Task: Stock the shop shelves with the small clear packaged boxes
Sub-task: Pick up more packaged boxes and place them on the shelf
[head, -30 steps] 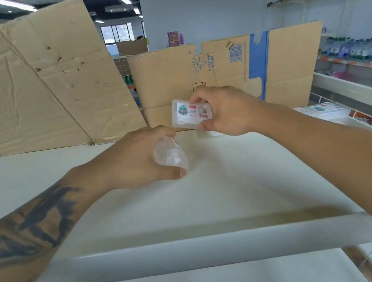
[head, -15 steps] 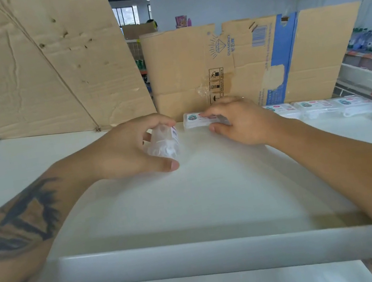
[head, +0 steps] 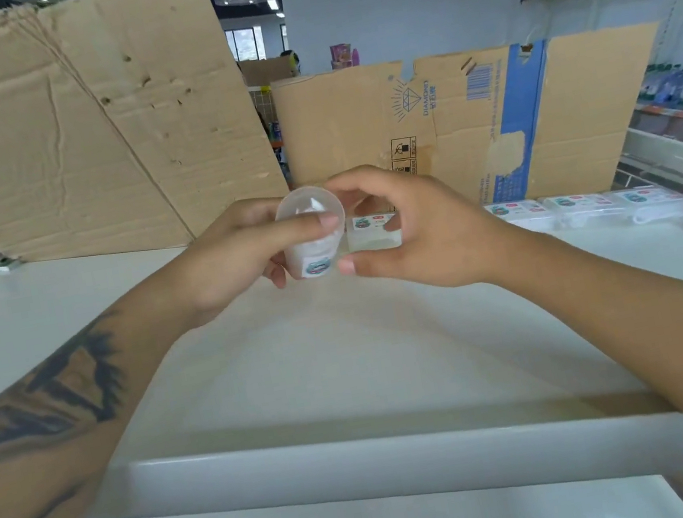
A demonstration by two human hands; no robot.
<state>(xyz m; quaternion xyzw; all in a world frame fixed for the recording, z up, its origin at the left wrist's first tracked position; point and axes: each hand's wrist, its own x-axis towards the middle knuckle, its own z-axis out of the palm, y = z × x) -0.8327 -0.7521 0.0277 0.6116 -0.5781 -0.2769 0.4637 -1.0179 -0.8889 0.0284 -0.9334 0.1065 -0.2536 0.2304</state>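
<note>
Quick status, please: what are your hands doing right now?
Left hand grips clear box. Right hand reaching for it. Placed boxes line shelf. Nothing blocking.

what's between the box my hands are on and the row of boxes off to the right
In the head view, only bare white shelf shows between the held box and the row of boxes; the right hand covers part.

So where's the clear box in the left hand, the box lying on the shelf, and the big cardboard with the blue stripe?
clear box (head: 312, 236), head view, on its see-through front
box on the shelf (head: 374, 238), head view, on its side
cardboard (head: 356, 119), head view, on its plain brown part
</note>
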